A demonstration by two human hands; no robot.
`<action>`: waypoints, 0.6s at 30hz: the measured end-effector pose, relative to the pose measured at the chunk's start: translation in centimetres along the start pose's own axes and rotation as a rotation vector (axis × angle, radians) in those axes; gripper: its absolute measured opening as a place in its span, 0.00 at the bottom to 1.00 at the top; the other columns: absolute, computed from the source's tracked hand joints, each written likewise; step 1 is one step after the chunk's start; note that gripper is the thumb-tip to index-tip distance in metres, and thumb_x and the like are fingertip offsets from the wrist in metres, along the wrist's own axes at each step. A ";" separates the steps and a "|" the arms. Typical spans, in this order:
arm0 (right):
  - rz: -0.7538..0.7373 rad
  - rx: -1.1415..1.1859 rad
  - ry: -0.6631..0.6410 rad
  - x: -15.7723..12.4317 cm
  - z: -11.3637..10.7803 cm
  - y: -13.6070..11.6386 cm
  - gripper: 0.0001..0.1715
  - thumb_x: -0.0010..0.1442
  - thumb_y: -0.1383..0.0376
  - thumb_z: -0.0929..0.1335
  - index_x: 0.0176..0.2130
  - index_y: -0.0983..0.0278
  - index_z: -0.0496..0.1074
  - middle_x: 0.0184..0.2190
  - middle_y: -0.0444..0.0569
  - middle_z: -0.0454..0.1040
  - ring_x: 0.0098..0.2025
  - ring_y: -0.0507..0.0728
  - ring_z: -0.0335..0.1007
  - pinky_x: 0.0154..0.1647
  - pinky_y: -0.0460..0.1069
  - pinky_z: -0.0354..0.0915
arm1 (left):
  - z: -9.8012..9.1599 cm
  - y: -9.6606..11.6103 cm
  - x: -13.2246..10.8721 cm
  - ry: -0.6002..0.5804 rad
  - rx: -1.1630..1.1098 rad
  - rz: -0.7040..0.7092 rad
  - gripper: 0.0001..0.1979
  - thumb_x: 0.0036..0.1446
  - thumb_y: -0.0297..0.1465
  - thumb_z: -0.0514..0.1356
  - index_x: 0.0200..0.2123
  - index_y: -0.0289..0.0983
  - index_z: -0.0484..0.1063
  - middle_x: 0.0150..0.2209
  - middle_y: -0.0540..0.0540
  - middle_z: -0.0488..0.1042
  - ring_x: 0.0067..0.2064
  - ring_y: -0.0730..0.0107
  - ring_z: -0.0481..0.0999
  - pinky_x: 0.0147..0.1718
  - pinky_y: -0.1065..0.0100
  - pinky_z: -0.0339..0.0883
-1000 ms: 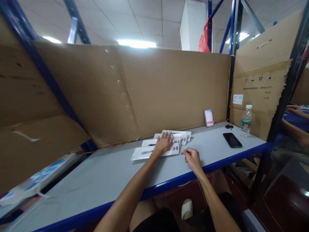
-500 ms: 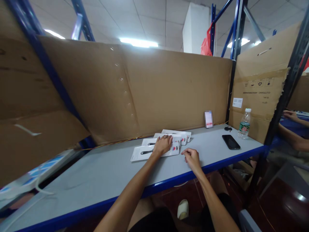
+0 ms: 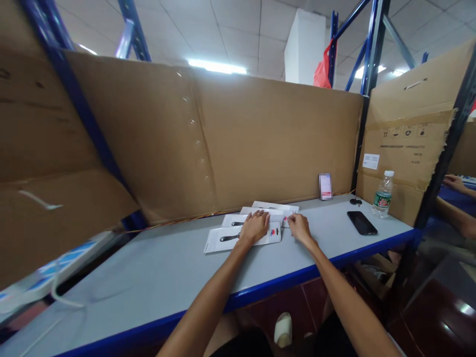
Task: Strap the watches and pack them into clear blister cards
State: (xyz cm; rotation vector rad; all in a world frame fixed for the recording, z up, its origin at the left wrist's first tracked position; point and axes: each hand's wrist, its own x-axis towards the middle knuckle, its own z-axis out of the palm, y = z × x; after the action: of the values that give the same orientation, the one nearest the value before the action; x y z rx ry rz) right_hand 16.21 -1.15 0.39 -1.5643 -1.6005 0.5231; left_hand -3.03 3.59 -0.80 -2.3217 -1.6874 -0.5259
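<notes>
Several flat white retail packs (image 3: 223, 240), each showing a dark utensil, lie overlapping on the grey worktop (image 3: 156, 277). My left hand (image 3: 255, 227) rests flat on the nearest pack with its fingers spread. My right hand (image 3: 299, 228) is at the packs' right ends, fingers curled and touching the edge of a pack; whether it grips one is unclear.
A black phone (image 3: 362, 222), a water bottle (image 3: 382, 195), a small card (image 3: 325, 186) and a dark small item (image 3: 356, 201) sit at the right. Cardboard sheets (image 3: 260, 148) wall the back. Another person's arms (image 3: 455, 203) show at far right. Blue-white boxes (image 3: 44, 280) lie at the left.
My right hand moved from the bare worktop forward to the right ends of the packs. My left hand stayed on the nearest pack.
</notes>
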 end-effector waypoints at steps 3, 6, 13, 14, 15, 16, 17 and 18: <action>0.020 -0.072 -0.086 2.3 1.2 -0.7 0.14 0.64 0.70 0.66 0.31 0.65 0.79 0.20 0.47 0.76 0.20 0.50 0.70 0.28 0.42 0.62 | 0.0 -0.1 -0.1 -0.007 -0.004 -0.007 0.25 0.74 0.37 0.41 0.60 0.35 0.72 0.65 0.36 0.70 0.68 0.53 0.66 0.67 0.47 0.54; 0.118 0.000 -0.143 3.8 2.6 -0.7 0.10 0.61 0.69 0.68 0.29 0.66 0.78 0.19 0.47 0.75 0.18 0.50 0.67 0.23 0.43 0.60 | 0.1 -0.3 -0.3 0.011 -0.013 0.014 0.25 0.75 0.37 0.41 0.61 0.36 0.71 0.65 0.37 0.70 0.68 0.54 0.66 0.67 0.48 0.55; 0.142 0.093 -0.150 4.5 3.8 -1.4 0.13 0.54 0.72 0.71 0.20 0.65 0.69 0.13 0.42 0.67 0.16 0.49 0.63 0.23 0.42 0.58 | 0.0 -0.4 -0.4 0.019 -0.051 0.027 0.25 0.75 0.37 0.41 0.61 0.38 0.71 0.64 0.39 0.72 0.67 0.58 0.68 0.67 0.52 0.56; 0.144 0.105 -0.149 4.3 3.6 -1.4 0.14 0.53 0.72 0.71 0.20 0.65 0.68 0.12 0.41 0.66 0.16 0.50 0.62 0.22 0.43 0.57 | -0.1 -0.5 -0.5 0.024 -0.054 0.033 0.25 0.75 0.37 0.41 0.61 0.38 0.71 0.64 0.40 0.72 0.68 0.58 0.68 0.67 0.52 0.56; 0.143 0.119 -0.145 4.1 3.2 -1.3 0.13 0.53 0.73 0.71 0.20 0.65 0.68 0.12 0.40 0.65 0.15 0.50 0.62 0.21 0.43 0.57 | -0.1 -0.5 -0.5 0.028 -0.058 0.038 0.25 0.75 0.37 0.41 0.61 0.38 0.71 0.64 0.39 0.72 0.68 0.58 0.67 0.67 0.53 0.56; 0.143 0.130 -0.138 3.8 2.8 -1.0 0.13 0.52 0.73 0.70 0.20 0.64 0.67 0.12 0.40 0.64 0.15 0.49 0.61 0.21 0.43 0.56 | -0.2 -0.5 -0.6 0.029 -0.061 0.042 0.25 0.75 0.37 0.40 0.62 0.37 0.71 0.64 0.39 0.72 0.68 0.58 0.67 0.68 0.53 0.56; 0.145 0.135 -0.127 3.4 2.1 -0.4 0.12 0.52 0.74 0.69 0.21 0.64 0.67 0.13 0.39 0.64 0.15 0.49 0.60 0.21 0.43 0.56 | -0.2 -0.5 -0.6 0.029 -0.066 0.044 0.25 0.75 0.37 0.40 0.62 0.37 0.70 0.65 0.39 0.72 0.68 0.58 0.66 0.68 0.53 0.55; 0.141 0.143 -0.111 2.9 1.3 0.3 0.11 0.51 0.74 0.69 0.21 0.64 0.67 0.13 0.38 0.64 0.15 0.48 0.60 0.21 0.42 0.55 | -0.3 -0.5 -0.6 0.028 -0.070 0.044 0.26 0.75 0.37 0.40 0.62 0.37 0.70 0.65 0.39 0.72 0.69 0.58 0.66 0.68 0.53 0.55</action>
State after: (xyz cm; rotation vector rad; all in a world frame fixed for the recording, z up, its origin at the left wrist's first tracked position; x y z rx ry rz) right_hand 15.65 2.02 0.16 -1.5703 -1.5051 0.7960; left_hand -3.75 3.11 -0.82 -2.3828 -1.6261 -0.6158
